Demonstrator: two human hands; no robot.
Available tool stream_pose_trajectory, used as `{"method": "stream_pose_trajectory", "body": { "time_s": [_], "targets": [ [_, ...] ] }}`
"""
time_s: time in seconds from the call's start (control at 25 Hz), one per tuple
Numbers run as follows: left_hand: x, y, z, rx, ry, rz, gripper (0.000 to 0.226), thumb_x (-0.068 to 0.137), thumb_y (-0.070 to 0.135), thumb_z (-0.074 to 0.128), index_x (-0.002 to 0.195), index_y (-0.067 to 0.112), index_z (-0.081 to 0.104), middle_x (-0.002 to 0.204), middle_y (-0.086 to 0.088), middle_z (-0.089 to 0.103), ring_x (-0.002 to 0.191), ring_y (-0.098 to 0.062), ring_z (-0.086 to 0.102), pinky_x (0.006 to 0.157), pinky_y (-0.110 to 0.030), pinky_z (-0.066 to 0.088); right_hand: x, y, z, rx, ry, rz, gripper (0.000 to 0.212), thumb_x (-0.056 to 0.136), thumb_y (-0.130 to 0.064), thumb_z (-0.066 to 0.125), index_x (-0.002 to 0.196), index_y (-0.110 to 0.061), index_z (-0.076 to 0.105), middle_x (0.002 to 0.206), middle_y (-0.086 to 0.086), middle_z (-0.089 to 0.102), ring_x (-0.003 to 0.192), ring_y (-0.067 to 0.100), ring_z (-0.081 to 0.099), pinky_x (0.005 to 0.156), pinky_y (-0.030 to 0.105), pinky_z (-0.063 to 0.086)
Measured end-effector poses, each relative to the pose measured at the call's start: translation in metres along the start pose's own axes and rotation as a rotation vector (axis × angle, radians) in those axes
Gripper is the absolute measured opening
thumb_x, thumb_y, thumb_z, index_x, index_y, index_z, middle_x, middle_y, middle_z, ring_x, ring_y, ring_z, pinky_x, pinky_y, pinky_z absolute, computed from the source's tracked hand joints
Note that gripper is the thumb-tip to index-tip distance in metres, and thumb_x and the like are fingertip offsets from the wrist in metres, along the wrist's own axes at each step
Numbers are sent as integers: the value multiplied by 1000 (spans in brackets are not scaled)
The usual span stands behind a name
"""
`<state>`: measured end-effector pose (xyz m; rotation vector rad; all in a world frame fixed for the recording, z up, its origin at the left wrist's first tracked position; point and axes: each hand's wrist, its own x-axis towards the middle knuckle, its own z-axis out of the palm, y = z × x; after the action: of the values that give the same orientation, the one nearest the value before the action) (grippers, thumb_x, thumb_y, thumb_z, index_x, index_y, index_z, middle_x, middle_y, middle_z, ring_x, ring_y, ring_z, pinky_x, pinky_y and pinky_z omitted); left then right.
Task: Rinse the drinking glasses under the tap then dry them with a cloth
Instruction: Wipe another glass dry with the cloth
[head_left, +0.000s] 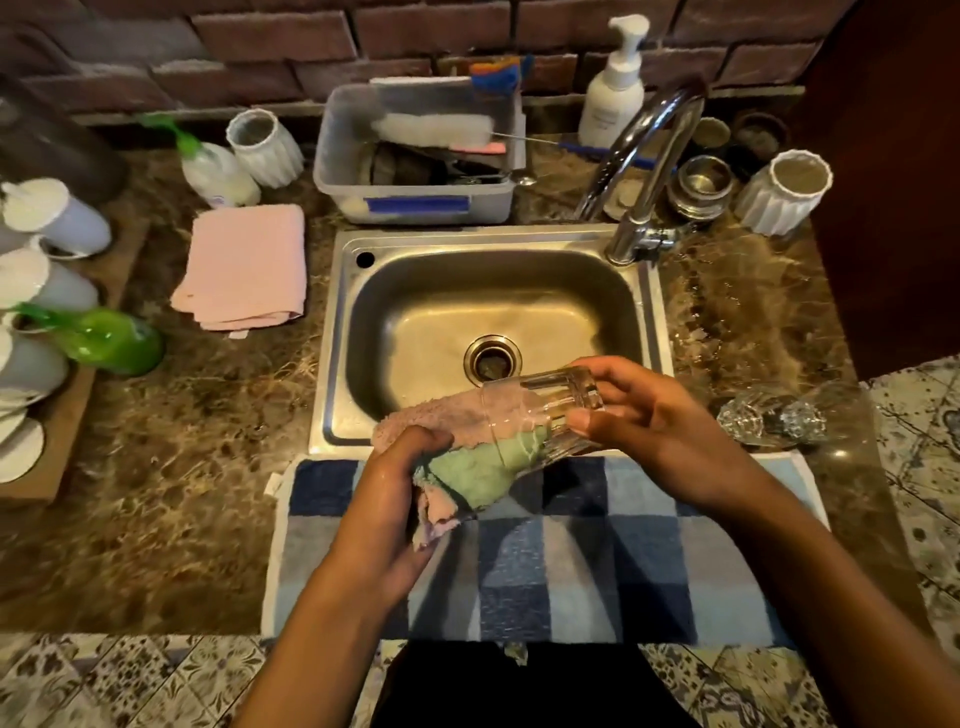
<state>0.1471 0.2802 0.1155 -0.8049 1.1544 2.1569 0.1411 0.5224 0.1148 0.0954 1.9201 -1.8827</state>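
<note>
My right hand (644, 410) grips a clear drinking glass (540, 410) by its base, tilted on its side over the near rim of the steel sink (337, 338). My left hand (395, 499) holds a pink and green cloth (467, 467), part of which is pushed into the glass's mouth. Two more clear glasses (769, 415) lie on the counter to the right of the sink. The chrome tap (649, 171) arches at the back right, with no water running from it.
A blue checked towel (571, 561) covers the counter's front edge. A folded pink cloth (244, 265) lies left of the sink. A plastic tub (415, 202) with brushes stands behind it. Bottles, white cups and metal bowls crowd the back and left.
</note>
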Motion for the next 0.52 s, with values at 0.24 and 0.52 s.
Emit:
{"method": "stream_pose_trajectory", "body": {
  "time_s": [0.24,0.52],
  "targets": [
    [-8,16,-13,-130,-154,49,18,62,13,83,78,11,77,90,-15,75,83,-29,74,76,-41,59,6,-9,55,-71,-57,-38,46,90,-37,69,133,-26,54,121,0,70,108,18,70,91,41,58],
    [-19,4,-17,549,-66,475,29,78,11,82,107,14,76,102,-6,79,96,-21,76,85,-38,61,14,-32,80,41,-48,228,59,86,-73,47,111,-22,64,100,8,75,80,30,72,69,46,58]
  ]
}}
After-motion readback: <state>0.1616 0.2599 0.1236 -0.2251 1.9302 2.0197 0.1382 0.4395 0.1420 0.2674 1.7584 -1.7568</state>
